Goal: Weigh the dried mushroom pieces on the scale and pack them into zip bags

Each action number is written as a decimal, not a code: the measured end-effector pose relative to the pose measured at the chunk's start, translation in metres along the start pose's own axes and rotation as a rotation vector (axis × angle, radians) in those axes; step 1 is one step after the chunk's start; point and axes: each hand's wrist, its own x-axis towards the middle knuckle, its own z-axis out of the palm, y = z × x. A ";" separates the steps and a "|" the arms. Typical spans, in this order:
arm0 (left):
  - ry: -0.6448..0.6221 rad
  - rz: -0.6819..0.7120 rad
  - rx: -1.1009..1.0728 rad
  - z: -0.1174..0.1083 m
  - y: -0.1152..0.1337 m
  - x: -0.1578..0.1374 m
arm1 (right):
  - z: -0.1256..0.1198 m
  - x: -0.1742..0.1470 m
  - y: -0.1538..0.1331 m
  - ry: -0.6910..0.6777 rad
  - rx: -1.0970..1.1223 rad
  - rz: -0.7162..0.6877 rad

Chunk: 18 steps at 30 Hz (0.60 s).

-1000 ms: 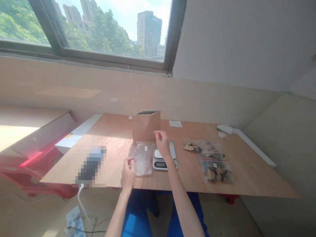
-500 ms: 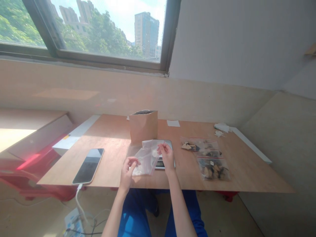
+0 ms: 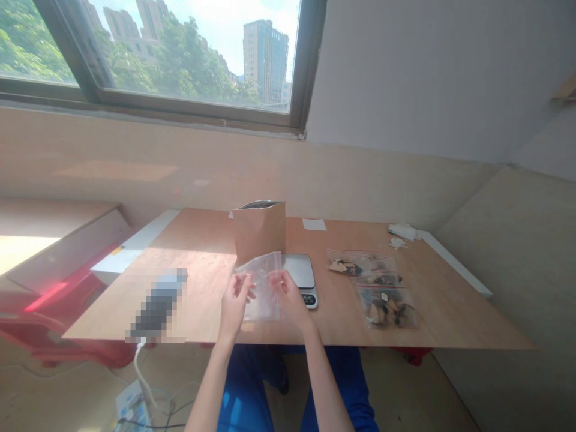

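Note:
A clear plastic zip bag (image 3: 265, 307) stands in front of me at the table's near side, with a small white label on its upper part. Curled at its left edge, my left hand (image 3: 234, 297) pinches the plastic. My right hand (image 3: 288, 294) closes its fingertips on the bag's right side, near the label. Just beyond the right hand is a kitchen scale (image 3: 299, 270) with a pale platform and a dark display. Behind the bag rises an open brown paper pouch (image 3: 260, 234), upright. What the zip bag holds, if anything, is unclear.
Several zip bags (image 3: 389, 309) with dark and tan dried pieces lie to the right. A blurred phone (image 3: 157, 306) with a white cable is at the left edge. White paper (image 3: 314, 224) lies at the back, more scraps (image 3: 402, 231) at back right.
The zip bag has swung left off the scale and more upright, uncovering the platform and display. My right hand has moved left and lower, closer to my left hand.

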 end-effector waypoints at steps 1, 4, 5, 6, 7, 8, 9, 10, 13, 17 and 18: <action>0.051 -0.013 -0.017 0.000 0.000 0.001 | 0.000 -0.002 0.002 -0.088 -0.001 0.053; 0.164 -0.058 -0.022 -0.003 -0.001 0.006 | -0.002 -0.007 0.008 -0.332 -0.003 0.167; 0.199 -0.073 -0.005 -0.004 -0.003 0.008 | -0.003 -0.008 0.010 -0.388 0.001 0.182; 0.234 -0.082 0.017 -0.006 -0.006 0.010 | -0.003 -0.009 0.011 -0.427 0.007 0.188; 0.265 -0.085 0.040 -0.007 -0.008 0.013 | -0.003 -0.009 0.013 -0.458 0.012 0.194; 0.287 -0.080 0.062 -0.009 -0.010 0.016 | -0.003 -0.009 0.014 -0.485 0.014 0.201; 0.299 -0.071 0.082 -0.010 -0.012 0.019 | -0.003 -0.009 0.014 -0.514 0.011 0.207; 0.301 -0.059 0.103 -0.011 -0.014 0.021 | -0.002 -0.009 0.014 -0.544 0.004 0.211; 0.261 -0.031 0.191 -0.013 -0.016 0.029 | -0.001 -0.010 0.014 -0.597 -0.013 0.217; 0.176 -0.037 0.331 -0.015 -0.018 0.039 | -0.013 -0.008 0.014 -0.565 -0.058 0.202; 0.165 -0.050 0.377 -0.016 -0.019 0.041 | -0.020 -0.007 0.015 -0.502 -0.078 0.184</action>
